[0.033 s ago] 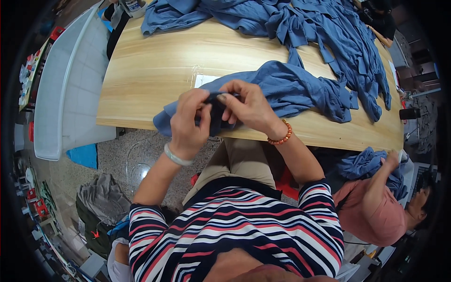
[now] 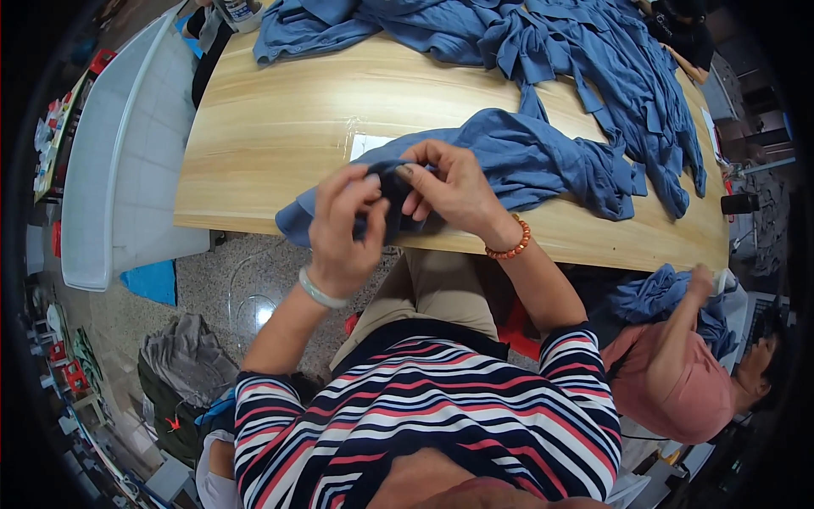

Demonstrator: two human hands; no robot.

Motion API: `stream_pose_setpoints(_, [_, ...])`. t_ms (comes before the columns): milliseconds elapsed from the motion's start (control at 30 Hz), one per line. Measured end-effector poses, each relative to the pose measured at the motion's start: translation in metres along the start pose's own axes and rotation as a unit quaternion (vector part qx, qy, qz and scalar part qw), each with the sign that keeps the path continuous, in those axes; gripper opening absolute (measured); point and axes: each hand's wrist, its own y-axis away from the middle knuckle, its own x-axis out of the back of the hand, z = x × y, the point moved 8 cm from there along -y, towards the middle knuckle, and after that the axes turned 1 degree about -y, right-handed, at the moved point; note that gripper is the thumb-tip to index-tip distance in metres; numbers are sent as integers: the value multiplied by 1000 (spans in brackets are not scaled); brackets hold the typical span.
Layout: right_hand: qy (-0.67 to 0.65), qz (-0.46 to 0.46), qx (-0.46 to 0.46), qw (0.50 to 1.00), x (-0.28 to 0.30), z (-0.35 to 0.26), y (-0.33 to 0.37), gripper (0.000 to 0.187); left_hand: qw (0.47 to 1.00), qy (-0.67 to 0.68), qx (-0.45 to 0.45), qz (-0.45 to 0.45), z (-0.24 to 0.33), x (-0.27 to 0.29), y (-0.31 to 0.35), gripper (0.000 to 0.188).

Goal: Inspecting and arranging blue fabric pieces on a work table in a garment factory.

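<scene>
A blue garment (image 2: 526, 157) lies bunched along the near side of the table, its left end hanging over the edge. Its darker, shaded edge is raised between my hands. My right hand (image 2: 458, 188) pinches that edge between thumb and fingers; the thumbnail looks dark. Curled against the same cloth from the left is my left hand (image 2: 346, 227), with its thumb a little apart from the fingertips. Whether anything small sits between the fingers cannot be made out.
More blue garments (image 2: 585, 51) are heaped across the far and right side of the wooden table (image 2: 263, 127). A white paper (image 2: 366, 146) lies partly under the cloth. Left stands a large whitish bin (image 2: 127, 170). At right a co-worker (image 2: 678, 365) handles blue cloth.
My left thumb has moved away from its fingertips, and the left hand has shifted slightly. The right hand has shifted slightly right, still on the cloth.
</scene>
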Motion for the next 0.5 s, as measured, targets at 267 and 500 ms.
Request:
stream_pose_setpoints(267, [-58,13,-20,998,-5,-12,2,21,983,75,142,-87,-34,-39,33,28])
stream_pose_setpoints(500, [-31,47,61,997,13,-10,1,16,943,199,208,-169,-30,-23,29,13])
